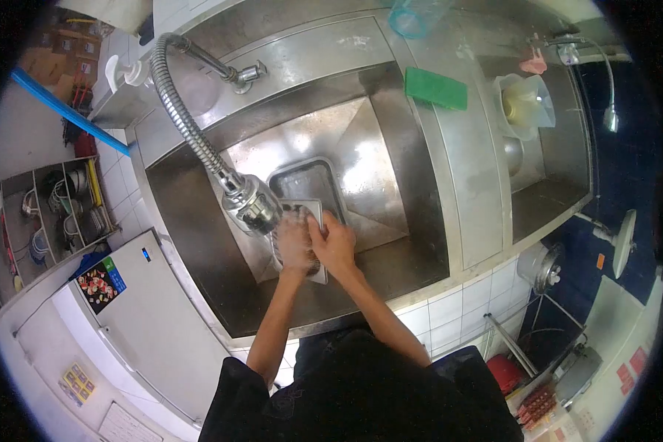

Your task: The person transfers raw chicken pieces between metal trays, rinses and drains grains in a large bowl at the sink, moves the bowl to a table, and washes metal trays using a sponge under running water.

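Observation:
My right hand point(335, 244) grips the right edge of a small rectangular metal tray point(317, 277), with the thumb lying along its rim. Over the tray's left part, my left hand point(295, 243) is smeared by motion and water, so its fingers cannot be made out. Just above that hand is the spray head point(252, 206) of a flexible metal faucet, with water running down onto it. A second, dark-bottomed metal tray point(307, 179) lies on the floor of the sink point(376, 210), partly covered by the held one.
A green sponge block point(436, 88) lies on the steel ledge to the right of the sink. Farther right, a second basin point(549, 202) holds a pale plastic container point(524, 107). A white pump bottle point(129, 72) stands at the back left. A white freezer point(151, 302) stands left of the sink.

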`<action>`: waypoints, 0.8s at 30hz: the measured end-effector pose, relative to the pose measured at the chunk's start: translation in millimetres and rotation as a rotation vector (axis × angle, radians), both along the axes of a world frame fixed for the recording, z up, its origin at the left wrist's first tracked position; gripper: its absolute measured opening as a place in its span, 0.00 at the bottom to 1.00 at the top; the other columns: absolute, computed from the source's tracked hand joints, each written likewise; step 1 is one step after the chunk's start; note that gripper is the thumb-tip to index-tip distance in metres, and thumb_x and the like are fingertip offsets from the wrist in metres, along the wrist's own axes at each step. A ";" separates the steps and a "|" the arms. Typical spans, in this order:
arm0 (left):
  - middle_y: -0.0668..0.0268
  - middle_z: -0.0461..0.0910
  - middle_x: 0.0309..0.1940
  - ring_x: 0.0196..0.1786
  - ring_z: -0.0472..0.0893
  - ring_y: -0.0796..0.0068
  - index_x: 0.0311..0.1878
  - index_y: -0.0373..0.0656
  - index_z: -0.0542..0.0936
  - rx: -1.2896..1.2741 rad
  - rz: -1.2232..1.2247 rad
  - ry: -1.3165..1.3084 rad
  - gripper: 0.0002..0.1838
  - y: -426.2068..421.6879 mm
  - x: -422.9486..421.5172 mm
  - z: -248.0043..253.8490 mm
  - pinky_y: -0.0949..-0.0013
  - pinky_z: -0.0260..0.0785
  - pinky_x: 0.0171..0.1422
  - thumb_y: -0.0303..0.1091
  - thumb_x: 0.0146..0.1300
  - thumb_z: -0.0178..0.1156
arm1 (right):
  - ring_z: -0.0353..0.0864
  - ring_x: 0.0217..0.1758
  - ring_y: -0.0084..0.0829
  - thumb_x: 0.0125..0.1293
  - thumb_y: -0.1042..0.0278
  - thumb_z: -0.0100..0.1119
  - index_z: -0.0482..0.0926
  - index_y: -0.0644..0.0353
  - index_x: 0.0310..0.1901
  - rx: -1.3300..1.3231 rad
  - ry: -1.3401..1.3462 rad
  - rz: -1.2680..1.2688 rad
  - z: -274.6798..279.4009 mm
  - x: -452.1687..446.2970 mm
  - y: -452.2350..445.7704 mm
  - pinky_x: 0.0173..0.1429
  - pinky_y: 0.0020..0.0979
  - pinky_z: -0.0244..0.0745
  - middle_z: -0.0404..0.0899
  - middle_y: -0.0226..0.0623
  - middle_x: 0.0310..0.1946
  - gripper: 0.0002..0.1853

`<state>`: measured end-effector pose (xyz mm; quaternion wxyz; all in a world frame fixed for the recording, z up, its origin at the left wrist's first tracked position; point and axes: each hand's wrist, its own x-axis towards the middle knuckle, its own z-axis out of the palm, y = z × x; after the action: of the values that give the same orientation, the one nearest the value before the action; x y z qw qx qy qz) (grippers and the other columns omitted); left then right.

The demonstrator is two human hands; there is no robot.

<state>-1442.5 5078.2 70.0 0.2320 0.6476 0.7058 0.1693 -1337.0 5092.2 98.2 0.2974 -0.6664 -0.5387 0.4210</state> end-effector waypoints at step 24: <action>0.47 0.82 0.37 0.42 0.82 0.49 0.48 0.35 0.77 -0.406 0.243 -0.537 0.17 -15.7 0.8 -39.9 0.53 0.73 0.44 0.37 0.60 0.61 | 0.79 0.22 0.52 0.66 0.66 0.56 0.78 0.64 0.36 0.040 -0.113 0.049 -21.4 -3.6 -12.5 0.28 0.46 0.71 0.76 0.53 0.19 0.09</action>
<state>-1441.6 5062.4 30.1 0.5110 0.4320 0.7109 0.2162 -1340.6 5079.7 76.9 0.2693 -0.6697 -0.5791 0.3791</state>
